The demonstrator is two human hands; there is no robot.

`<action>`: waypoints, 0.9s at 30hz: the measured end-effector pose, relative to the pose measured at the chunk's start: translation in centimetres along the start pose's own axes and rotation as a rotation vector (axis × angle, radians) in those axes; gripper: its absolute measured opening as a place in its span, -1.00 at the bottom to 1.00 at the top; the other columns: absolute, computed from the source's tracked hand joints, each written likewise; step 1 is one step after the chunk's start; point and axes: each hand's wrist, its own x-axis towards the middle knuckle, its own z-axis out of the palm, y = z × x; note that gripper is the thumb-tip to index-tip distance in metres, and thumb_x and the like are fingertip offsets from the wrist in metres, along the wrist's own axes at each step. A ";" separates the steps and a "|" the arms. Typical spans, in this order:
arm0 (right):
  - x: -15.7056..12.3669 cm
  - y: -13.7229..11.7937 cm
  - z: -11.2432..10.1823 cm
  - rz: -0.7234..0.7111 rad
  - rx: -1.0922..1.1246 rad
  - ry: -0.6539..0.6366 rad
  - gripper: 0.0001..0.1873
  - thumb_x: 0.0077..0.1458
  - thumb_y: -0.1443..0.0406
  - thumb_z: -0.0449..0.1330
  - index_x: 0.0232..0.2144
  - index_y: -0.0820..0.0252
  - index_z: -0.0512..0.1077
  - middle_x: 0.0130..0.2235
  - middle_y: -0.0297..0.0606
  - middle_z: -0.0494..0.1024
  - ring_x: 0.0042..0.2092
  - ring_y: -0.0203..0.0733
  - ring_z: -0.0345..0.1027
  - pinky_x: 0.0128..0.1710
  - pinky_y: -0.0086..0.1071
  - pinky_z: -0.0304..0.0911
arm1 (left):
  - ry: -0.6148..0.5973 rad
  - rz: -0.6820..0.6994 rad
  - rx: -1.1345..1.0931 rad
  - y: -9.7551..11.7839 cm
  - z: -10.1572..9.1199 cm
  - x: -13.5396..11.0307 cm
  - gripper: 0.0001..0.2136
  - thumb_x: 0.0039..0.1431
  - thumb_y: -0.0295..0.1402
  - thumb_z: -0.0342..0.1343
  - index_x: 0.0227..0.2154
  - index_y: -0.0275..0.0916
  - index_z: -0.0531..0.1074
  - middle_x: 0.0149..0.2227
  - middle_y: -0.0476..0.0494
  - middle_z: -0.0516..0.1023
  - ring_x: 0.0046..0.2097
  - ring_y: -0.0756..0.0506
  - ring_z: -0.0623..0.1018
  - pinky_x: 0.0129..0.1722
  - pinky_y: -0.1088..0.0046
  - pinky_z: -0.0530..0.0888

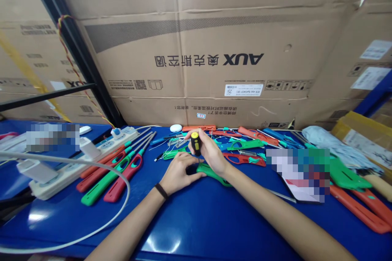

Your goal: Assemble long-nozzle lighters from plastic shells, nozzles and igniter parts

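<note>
My right hand (211, 153) is closed around a small screwdriver with a yellow and black handle (196, 142), held upright with its tip pointing down. Under it lies a green lighter handle (212, 173) on the blue table (190, 220). My left hand (179, 173) presses on the left end of that green handle, fingers curled over it. A black band sits on my left wrist.
Several long red and green lighters (113, 169) lie left of my hands beside a white power strip (70, 163) and a white cable (101, 224). More red, green and blue lighter parts (245, 147) spread behind and right. Cardboard boxes (214, 61) stand along the table's back.
</note>
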 end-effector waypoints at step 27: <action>0.1 0.5 0.1 -0.015 0.073 0.102 -0.67 0.01 0.20 0.26 -0.33 0.04 0.13 -0.17 -0.41 0.28 -0.48 -0.44 0.19 -0.45 -0.42 0.19 | -0.002 0.003 -0.019 0.1 -0.1 0.2 -0.71 0.02 -0.17 0.24 -0.20 -0.16 0.51 -0.23 -0.12 0.60 -0.13 -0.22 0.50 -0.11 0.20 0.37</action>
